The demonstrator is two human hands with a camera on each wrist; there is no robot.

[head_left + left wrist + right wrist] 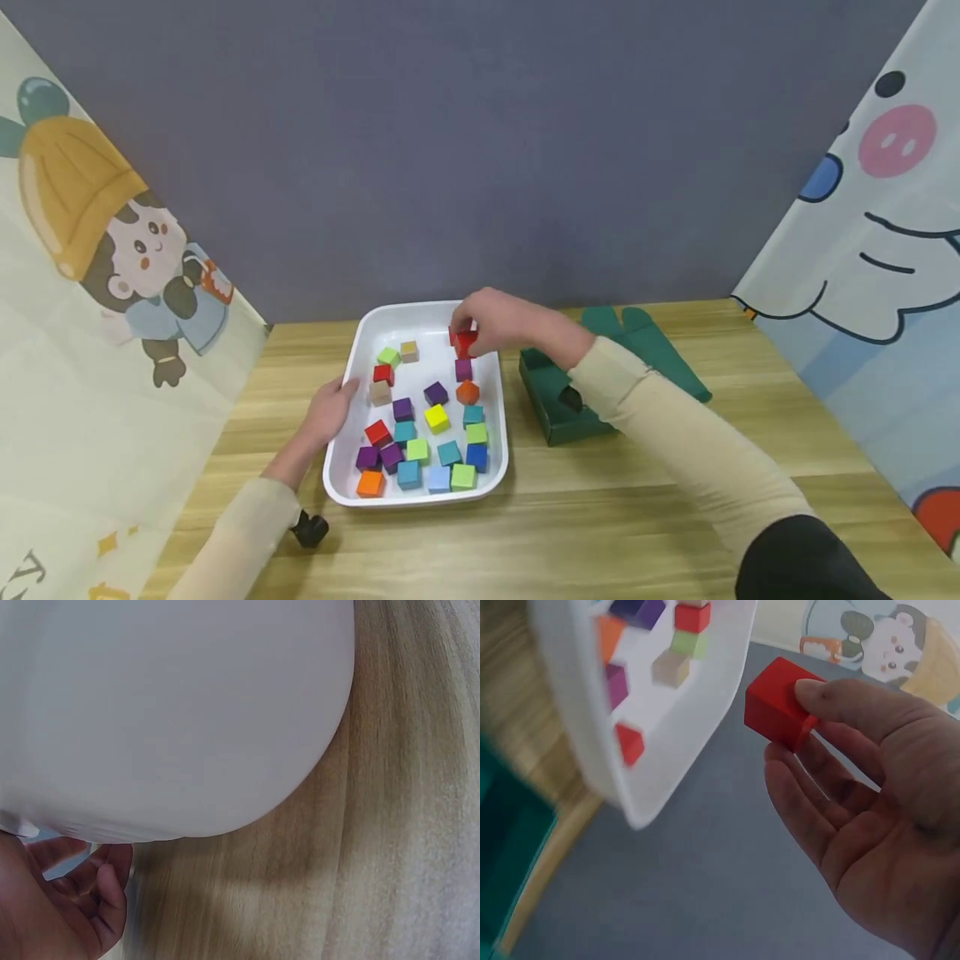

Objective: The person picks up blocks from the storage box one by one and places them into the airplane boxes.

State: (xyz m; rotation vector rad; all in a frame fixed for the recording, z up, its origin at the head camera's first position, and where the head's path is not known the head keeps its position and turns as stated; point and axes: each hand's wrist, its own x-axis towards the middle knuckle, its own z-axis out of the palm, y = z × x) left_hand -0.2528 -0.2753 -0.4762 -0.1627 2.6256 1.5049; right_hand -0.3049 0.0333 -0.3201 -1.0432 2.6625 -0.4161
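A white tray (431,333) holds several coloured cubes, among them a yellow cube (437,419), an orange cube (371,484) and a blue cube (477,457). At its left rim my left hand (332,410) grips the tray, thumb on the edge; curled fingers (112,900) show by the tray's side in the left wrist view. My right hand (501,321) is over the tray's far right corner. Between thumb and fingers it pinches a red cube (780,701), raised off the tray. Another red cube (630,744) lies in the tray near that corner.
Right of the tray stands an open green box (542,408) with its flaps (663,354) spread, partly hidden by my right forearm. Both sit on a wooden table (585,525). A grey wall (495,150) rises behind, with printed cartoon sheets (82,350) at both sides.
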